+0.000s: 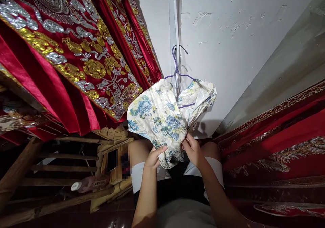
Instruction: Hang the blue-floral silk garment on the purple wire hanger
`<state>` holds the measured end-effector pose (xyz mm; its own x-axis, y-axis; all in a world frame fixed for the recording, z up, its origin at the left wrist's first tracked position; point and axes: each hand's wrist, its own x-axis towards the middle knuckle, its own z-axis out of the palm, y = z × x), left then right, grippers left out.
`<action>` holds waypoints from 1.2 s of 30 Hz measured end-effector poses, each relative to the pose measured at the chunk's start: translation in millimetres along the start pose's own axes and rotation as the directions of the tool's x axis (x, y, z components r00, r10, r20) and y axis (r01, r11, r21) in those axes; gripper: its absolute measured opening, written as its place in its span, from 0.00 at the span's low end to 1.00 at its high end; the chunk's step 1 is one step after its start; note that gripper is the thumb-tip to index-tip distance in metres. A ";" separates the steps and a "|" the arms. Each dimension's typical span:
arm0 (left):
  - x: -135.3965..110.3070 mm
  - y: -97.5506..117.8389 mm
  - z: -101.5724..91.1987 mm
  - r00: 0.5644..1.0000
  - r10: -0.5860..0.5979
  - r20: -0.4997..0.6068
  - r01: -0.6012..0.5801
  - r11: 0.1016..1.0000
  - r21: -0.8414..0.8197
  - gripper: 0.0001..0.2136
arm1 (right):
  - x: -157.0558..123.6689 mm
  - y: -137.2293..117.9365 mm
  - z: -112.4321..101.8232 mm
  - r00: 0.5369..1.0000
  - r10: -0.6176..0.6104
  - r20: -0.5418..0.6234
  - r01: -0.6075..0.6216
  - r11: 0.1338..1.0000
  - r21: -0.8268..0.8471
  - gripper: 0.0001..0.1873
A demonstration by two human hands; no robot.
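Observation:
A cream garment with blue floral print (pixel 162 119) hangs bunched on a purple wire hanger (pixel 177 69) against a white wall. My left hand (pixel 154 157) grips the lower left part of the fabric, fingers curled around it. My right hand (pixel 193 149) pinches the fabric's lower right edge just beside it. Both hands are above my knees, close together at the bottom of the garment.
Red satin cloth with gold and silver embroidery (pixel 76 59) hangs at the left, and more red embroidered cloth (pixel 279 143) lies at the right. A wooden rack (pixel 63 167) with a pink bottle (pixel 87 184) stands at the lower left. A grey wall (pixel 286 65) slants at the right.

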<state>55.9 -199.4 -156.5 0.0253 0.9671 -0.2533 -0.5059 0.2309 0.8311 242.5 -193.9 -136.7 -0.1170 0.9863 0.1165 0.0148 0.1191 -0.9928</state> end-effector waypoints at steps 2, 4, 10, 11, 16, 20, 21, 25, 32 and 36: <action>1.6 3.5 -0.5 1.000 -0.003 -0.005 0.003 1.000 0.026 0.32 | -0.4 1.2 0.3 0.999 0.029 -0.019 -0.029 0.999 0.044 0.16; 7.6 3.8 -3.1 0.985 0.133 -0.109 -0.117 0.983 0.143 0.28 | -1.3 2.8 -1.3 0.995 0.099 -0.019 -0.097 0.991 0.092 0.16; 22.3 -24.7 -2.6 0.450 0.821 -0.353 -0.527 0.562 0.637 0.21 | -6.4 4.8 -4.5 0.977 0.201 0.067 -0.209 0.968 0.140 0.17; 20.7 -31.6 1.8 0.406 0.872 -0.272 -0.558 0.472 0.683 0.21 | -7.0 4.6 -3.0 0.979 0.196 0.058 -0.203 0.971 0.130 0.17; 16.2 -51.6 36.2 0.651 0.732 0.201 -0.630 0.373 0.681 0.10 | 2.7 -4.6 2.4 0.984 0.149 0.097 -0.154 0.987 0.039 0.17; 30.3 -47.6 55.2 0.671 0.690 0.271 -0.640 0.354 0.682 0.05 | 44.7 -45.7 -10.6 0.994 0.062 0.093 -0.059 0.998 -0.029 0.15; 34.2 -46.1 57.0 0.664 0.670 0.331 -0.659 0.315 0.683 0.06 | 59.7 -61.5 -14.8 0.996 0.034 0.085 -0.033 0.999 -0.012 0.13; 46.0 -45.7 55.2 0.671 0.541 0.507 -0.686 0.192 0.702 0.08 | 117.0 -124.1 -21.0 0.996 -0.067 -0.050 0.071 0.995 0.075 0.12; 57.0 -14.8 52.6 0.717 0.273 0.642 -0.650 -0.071 0.757 0.08 | 140.1 -146.7 -8.7 0.979 -0.186 -0.080 0.198 0.965 0.173 0.12; 56.8 59.8 78.2 0.546 0.555 0.627 -0.774 0.047 0.632 0.11 | 131.3 -134.5 -9.6 0.974 -0.215 -0.065 0.223 0.962 0.160 0.16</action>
<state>94.5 -122.2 -82.4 0.2739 0.7234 0.6338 0.5010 -0.6698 0.5480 234.7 -79.3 12.5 -0.0528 0.9428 0.3290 -0.1708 0.3161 -0.9332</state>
